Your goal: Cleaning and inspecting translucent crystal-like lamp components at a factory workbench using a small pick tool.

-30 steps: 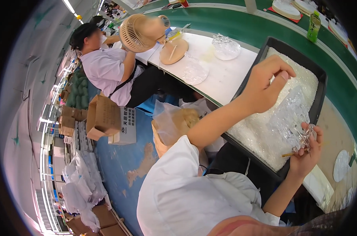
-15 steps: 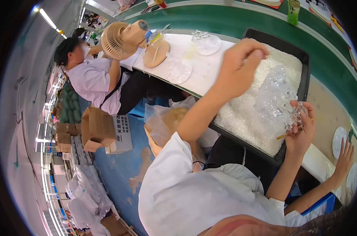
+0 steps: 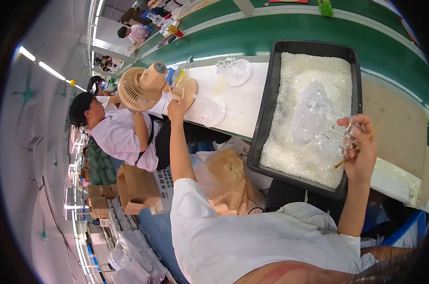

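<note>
My left hand [image 3: 177, 110] is stretched out to the far left, its fingers extended at the round base [image 3: 189, 93] of a beige desk fan [image 3: 139, 88]. Nothing shows held in it, though the fingertips are small in view. Over the right side of a black tray [image 3: 257, 154], my right hand [image 3: 361, 146] is closed around a cluster of clear plastic pieces [image 3: 349, 135] and a thin yellow-brown stick [image 3: 339, 164]. Small, glittering clear granules [image 3: 292, 163] fill the tray. A smooth, oval, translucent patch [image 3: 311, 113] lies amid them.
Two round clear discs [image 3: 239, 73] [image 3: 210, 112] lie on the white tabletop left of the tray. A person in a pale shirt [image 3: 124, 135] sits beyond the fan. Cardboard boxes [image 3: 137, 188] and a brown bag [image 3: 228, 177] stand below. A green-sided bench [image 3: 224, 38] runs behind.
My left hand has moved from above the tray leftward to the fan base. The right hand still holds the clear pieces and stick. My view has shifted, showing more of the tray.
</note>
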Tool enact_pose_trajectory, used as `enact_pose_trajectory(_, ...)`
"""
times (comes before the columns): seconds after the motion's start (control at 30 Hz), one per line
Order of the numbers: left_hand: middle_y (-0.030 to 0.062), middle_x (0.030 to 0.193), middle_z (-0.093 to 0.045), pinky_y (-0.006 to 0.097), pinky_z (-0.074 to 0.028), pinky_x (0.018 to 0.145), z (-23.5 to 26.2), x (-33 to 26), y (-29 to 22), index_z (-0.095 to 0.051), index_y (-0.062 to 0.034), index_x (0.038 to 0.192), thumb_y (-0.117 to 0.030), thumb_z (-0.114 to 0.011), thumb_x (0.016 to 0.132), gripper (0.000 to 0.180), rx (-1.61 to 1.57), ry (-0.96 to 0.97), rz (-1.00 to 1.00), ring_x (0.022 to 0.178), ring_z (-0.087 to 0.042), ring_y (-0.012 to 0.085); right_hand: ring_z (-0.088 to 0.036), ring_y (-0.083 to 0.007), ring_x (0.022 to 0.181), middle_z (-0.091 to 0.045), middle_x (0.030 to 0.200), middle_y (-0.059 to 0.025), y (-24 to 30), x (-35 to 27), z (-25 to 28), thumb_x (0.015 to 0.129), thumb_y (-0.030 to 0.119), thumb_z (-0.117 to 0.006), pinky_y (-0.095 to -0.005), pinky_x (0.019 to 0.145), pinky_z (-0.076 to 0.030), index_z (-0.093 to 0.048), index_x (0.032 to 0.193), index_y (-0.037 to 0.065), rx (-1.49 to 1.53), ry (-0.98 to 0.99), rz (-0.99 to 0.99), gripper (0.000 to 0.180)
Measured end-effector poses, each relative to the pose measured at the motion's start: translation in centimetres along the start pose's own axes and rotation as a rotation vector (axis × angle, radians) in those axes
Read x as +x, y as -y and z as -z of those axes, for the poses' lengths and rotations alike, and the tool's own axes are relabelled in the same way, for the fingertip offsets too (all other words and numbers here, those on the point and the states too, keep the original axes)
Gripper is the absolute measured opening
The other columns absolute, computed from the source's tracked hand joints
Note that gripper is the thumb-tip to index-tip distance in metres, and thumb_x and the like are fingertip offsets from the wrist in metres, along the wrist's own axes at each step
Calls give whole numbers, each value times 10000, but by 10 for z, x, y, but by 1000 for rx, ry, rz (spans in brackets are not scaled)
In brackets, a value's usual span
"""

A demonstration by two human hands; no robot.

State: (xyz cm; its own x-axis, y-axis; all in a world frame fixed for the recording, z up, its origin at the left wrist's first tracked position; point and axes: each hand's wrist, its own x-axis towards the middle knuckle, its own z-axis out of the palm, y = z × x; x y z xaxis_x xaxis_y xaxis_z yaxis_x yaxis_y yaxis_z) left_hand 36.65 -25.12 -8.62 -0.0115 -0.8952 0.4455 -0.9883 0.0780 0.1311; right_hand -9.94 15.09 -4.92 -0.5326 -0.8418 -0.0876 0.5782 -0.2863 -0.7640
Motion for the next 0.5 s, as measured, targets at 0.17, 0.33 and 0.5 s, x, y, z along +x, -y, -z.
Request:
enact_pose_trajectory(0.17,237,845,-669,483,-502,745,-29,15,30,-663,35,933,-250,-615,854,299,71,50,-148,815,-651,405,-370,-19,460,-664,1018,-190,1,-1,-6,915,91,-488,-174,426,-338,-531,1075,59,4,-1,3,168)
enact_pose_trajectory(0.33,217,773,-638,435,-487,660,17,-17,-29,-651,9,899,-148,-610,877,164,-327,-23,-420,719,-629,377,-375,-24,462,-659,1027,-209,-7,2,-10,918,80,-484,-168,423,-329,-540,1079,46,-82,-16,5,174)
enact_pose_trajectory(0.5,201,846,-670,373,-503,643,121,-90,-50,-667,-7,957,-89,-602,892,122,-257,-168,-195,708,-647,333,-382,-25,469,-646,1063,-233,-8,5,4,922,72,-482,-156,422,-320,-541,1104,32,-114,11,3,196)
